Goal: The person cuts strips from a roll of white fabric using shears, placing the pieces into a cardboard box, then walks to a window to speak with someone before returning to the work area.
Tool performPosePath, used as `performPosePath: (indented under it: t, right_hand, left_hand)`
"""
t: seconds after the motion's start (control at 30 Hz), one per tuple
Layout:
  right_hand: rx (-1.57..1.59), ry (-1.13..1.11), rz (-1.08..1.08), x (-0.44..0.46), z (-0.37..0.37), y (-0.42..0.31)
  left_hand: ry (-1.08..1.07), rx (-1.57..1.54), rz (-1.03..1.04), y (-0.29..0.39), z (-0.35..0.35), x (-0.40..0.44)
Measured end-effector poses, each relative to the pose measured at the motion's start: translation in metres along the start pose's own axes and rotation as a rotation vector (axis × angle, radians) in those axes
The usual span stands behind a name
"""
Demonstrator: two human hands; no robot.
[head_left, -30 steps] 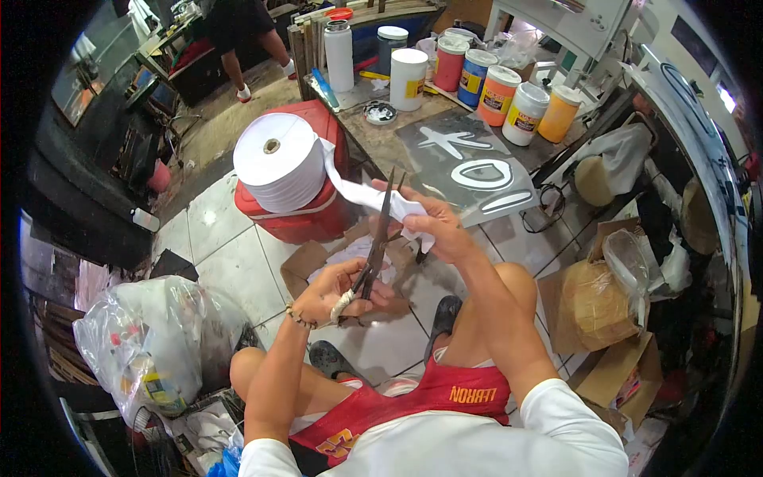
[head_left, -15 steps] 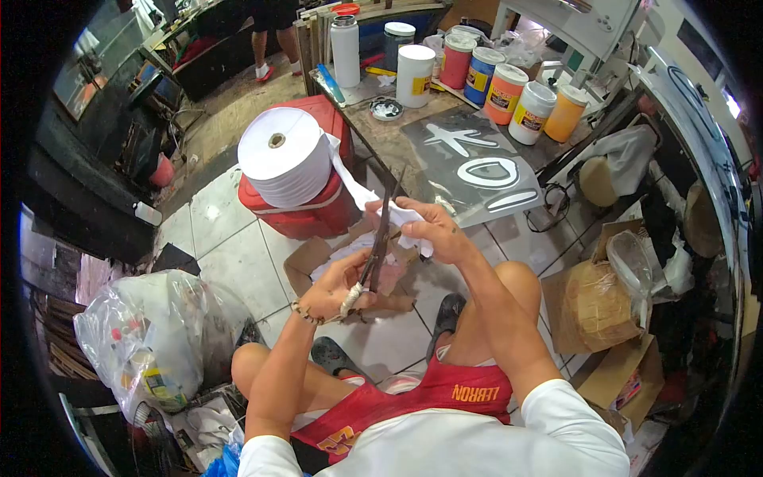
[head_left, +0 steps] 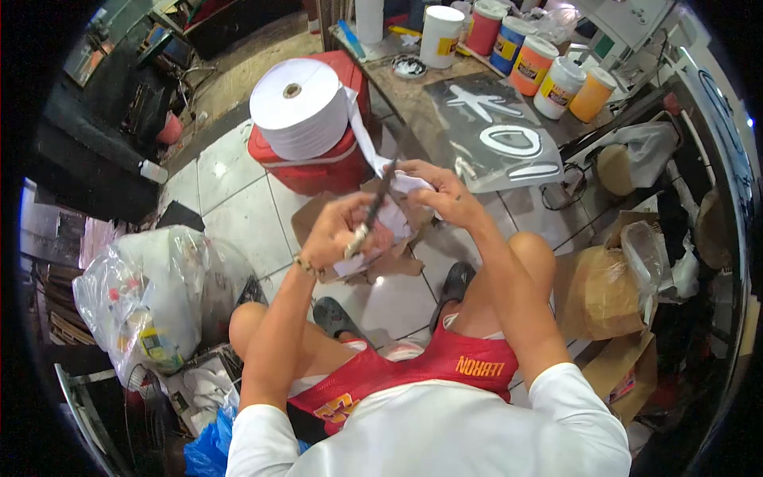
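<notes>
My left hand (head_left: 338,232) is closed round the handles of dark scissors (head_left: 381,195), whose blades look together and point up at the white strip. My right hand (head_left: 439,191) pinches the end of that white strip (head_left: 367,145), close beside the scissor tips. The strip runs up to a large white roll (head_left: 298,111), which lies on a red cooler (head_left: 318,171). Below my hands an open cardboard box (head_left: 314,213) holds white pieces.
Paint jars, such as an orange one (head_left: 531,65), line the workbench (head_left: 397,87) beside a dark sheet with white marks (head_left: 477,119). A clear bag of containers (head_left: 151,310) is at the left. Cardboard boxes (head_left: 588,298) stand at the right.
The scissor blades have come together. The view has tilted down, so the roll and bench sit higher in it. The person in the background has mostly left the view.
</notes>
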State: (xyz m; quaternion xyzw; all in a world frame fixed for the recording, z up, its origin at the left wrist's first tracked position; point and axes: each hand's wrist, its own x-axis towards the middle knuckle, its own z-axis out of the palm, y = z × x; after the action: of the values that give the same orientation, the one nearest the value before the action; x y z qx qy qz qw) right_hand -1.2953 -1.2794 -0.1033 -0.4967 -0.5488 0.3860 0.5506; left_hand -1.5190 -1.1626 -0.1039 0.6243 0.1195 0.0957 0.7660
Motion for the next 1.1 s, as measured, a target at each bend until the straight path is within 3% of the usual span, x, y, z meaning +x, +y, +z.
performPosePath:
  t: [0.07,0.33,0.43,0.5,0.57,0.6,0.7,0.73,0.8,0.87,1.03,1.1]
  right_hand:
    - [-0.275,-0.066,-0.147,0.002,0.008,0.012]
    - [-0.528,0.001,-0.249,0.032,0.062,0.056]
    - [-0.308,0.072,-0.077,0.041,0.061,0.037]
    - [0.034,0.316,0.052,0.039,0.051,0.025]
    - [0.124,0.418,-0.020,0.034,0.032,0.021]
    - [0.216,0.523,-0.090,0.031,0.021,0.019]
    - [0.327,0.644,-0.125,0.007,-0.010,-0.001]
    - [0.321,0.640,-0.129,0.001,-0.013,-0.005]
    - [0.401,0.555,-0.164,-0.011,-0.016,-0.014]
    - [0.380,0.536,-0.148,-0.021,-0.016,-0.020]
    - [0.313,0.414,-0.127,-0.038,-0.016,-0.025]
    - [0.320,0.400,-0.116,-0.041,-0.018,-0.027]
  left_hand:
    - [0.110,0.045,-0.010,0.016,-0.008,-0.001]
    - [0.326,0.081,0.119,0.034,-0.034,-0.010]
    - [0.300,0.038,0.108,0.026,-0.046,-0.016]
    - [0.233,-0.016,0.079,0.020,-0.043,-0.019]
    - [0.100,-0.068,-0.071,0.017,-0.036,-0.021]
    - [0.017,0.208,-0.063,-0.001,-0.046,-0.016]
    - [-0.250,0.219,-0.296,-0.026,-0.033,-0.011]
    - [-0.353,0.290,-0.335,-0.027,-0.021,-0.003]
    - [-0.344,0.318,-0.346,-0.035,-0.006,0.006]
    - [-0.299,0.031,-0.217,-0.043,0.000,0.016]
    - [-0.245,-0.004,-0.073,-0.026,-0.006,0.028]
    - [-0.223,0.025,-0.109,-0.015,-0.007,0.025]
